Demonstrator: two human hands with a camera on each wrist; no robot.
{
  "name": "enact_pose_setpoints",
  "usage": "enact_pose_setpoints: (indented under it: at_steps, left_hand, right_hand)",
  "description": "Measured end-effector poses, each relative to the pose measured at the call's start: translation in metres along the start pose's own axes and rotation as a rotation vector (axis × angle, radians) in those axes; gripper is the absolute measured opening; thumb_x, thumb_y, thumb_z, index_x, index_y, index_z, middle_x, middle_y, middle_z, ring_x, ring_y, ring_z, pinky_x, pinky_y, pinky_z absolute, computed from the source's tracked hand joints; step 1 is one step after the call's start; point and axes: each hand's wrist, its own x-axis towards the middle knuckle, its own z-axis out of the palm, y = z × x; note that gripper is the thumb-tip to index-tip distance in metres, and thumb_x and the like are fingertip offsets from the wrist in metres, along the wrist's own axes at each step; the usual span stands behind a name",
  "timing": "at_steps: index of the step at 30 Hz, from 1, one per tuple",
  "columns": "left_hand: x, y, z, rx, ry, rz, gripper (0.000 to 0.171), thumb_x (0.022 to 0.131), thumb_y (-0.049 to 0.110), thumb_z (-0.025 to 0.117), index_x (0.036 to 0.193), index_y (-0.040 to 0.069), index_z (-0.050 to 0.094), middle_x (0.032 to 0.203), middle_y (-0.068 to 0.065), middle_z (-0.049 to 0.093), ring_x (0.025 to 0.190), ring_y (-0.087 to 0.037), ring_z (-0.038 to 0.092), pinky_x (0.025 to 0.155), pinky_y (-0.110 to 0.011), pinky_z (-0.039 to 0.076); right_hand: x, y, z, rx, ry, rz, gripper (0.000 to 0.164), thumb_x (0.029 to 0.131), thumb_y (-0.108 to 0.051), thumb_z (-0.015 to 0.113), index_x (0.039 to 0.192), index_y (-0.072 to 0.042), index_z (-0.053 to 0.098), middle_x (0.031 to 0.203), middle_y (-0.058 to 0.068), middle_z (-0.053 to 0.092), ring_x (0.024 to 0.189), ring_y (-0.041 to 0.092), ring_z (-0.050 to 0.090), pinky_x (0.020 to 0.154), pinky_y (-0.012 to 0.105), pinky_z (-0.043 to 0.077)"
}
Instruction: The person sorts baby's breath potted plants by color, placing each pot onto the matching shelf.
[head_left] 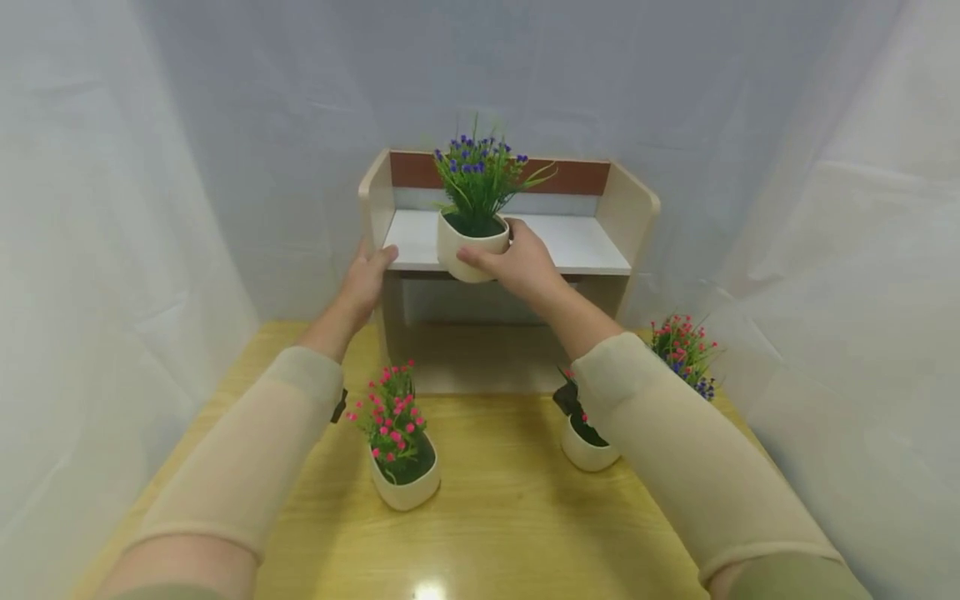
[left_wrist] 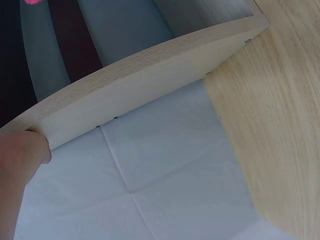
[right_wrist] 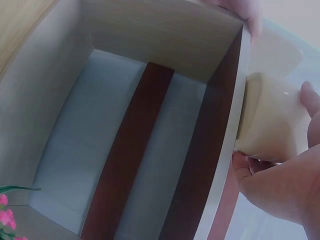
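Note:
A white pot (head_left: 474,254) with green leaves and blue-purple flowers (head_left: 474,158) is at the front edge of the upper board of a small wooden shelf (head_left: 517,233). My right hand (head_left: 528,262) grips this pot from its right side, thumb in front; the right wrist view shows the pot's bare side and underside. My left hand (head_left: 365,279) holds the shelf's left side panel (left_wrist: 125,85), with the thumb on the inner side near the upper board. Whether the pot touches the board cannot be told.
On the wooden table (head_left: 487,500), a white pot with pink flowers (head_left: 405,492) stands front left. Another white pot (head_left: 588,450) is partly behind my right sleeve, near more pink and blue flowers (head_left: 684,346). Pale sheeting (head_left: 825,208) surrounds the table.

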Motion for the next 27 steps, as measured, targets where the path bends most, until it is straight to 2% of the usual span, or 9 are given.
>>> enact_pose_setpoints:
  at_steps: [5,10,13,16,23,27]
  left_hand:
    - [0.000,-0.001,0.001,-0.014,0.001,-0.005,0.086,0.111,0.044,0.048,0.175,0.030,-0.007,0.185,-0.007,-0.003,0.172,-0.033,-0.001,0.141,-0.056,0.001]
    - [-0.001,-0.001,0.003,-0.018,0.006,-0.016,0.089,0.111,0.045,0.049,0.175,0.026,-0.009,0.185,-0.008,-0.005,0.172,-0.032,-0.003,0.141,-0.053,0.000]
    - [0.000,-0.001,0.004,-0.015,0.007,-0.007,0.089,0.111,0.046,0.049,0.175,0.025,-0.009,0.185,-0.008,-0.005,0.172,-0.031,-0.002,0.141,-0.052,0.000]
    - [0.001,-0.001,0.004,-0.017,0.004,0.004,0.088,0.111,0.046,0.049,0.175,0.026,-0.008,0.185,-0.008,-0.004,0.172,-0.032,-0.002,0.141,-0.053,0.001]
    - [0.000,-0.002,0.000,-0.031,0.001,-0.015,0.091,0.111,0.048,0.050,0.174,0.027,-0.012,0.185,-0.008,-0.007,0.172,-0.034,-0.003,0.140,-0.057,0.003]
    - [-0.001,-0.002,-0.003,-0.047,0.010,0.012,0.087,0.111,0.046,0.049,0.175,0.028,-0.008,0.185,-0.009,-0.003,0.172,-0.034,0.000,0.140,-0.057,0.004]
  right_hand:
    - [0.004,-0.003,0.000,0.019,-0.052,0.026,0.100,0.094,-0.050,0.083,0.168,-0.009,0.031,0.157,0.012,0.056,0.139,0.028,0.058,0.117,0.047,0.053]
    - [0.002,-0.004,-0.011,0.082,-0.145,0.040,0.099,0.098,-0.038,0.081,0.173,-0.014,0.021,0.165,0.013,0.048,0.151,0.029,0.050,0.126,0.051,0.045]
    - [0.004,-0.003,-0.015,0.085,-0.165,0.040,0.097,0.099,-0.030,0.080,0.174,-0.016,0.019,0.172,0.013,0.042,0.157,0.030,0.046,0.128,0.052,0.044]
    - [0.007,0.000,-0.014,0.059,-0.151,0.018,0.097,0.098,-0.030,0.081,0.174,-0.017,0.023,0.173,0.012,0.042,0.157,0.030,0.047,0.125,0.051,0.049]
    - [0.018,0.003,0.002,-0.018,-0.072,-0.052,0.096,0.096,-0.035,0.085,0.172,-0.013,0.030,0.165,0.013,0.054,0.147,0.029,0.060,0.112,0.047,0.060]
    - [0.022,0.000,0.015,-0.096,-0.030,-0.079,0.096,0.096,-0.042,0.084,0.171,-0.014,0.032,0.162,0.012,0.057,0.143,0.028,0.063,0.108,0.045,0.062]
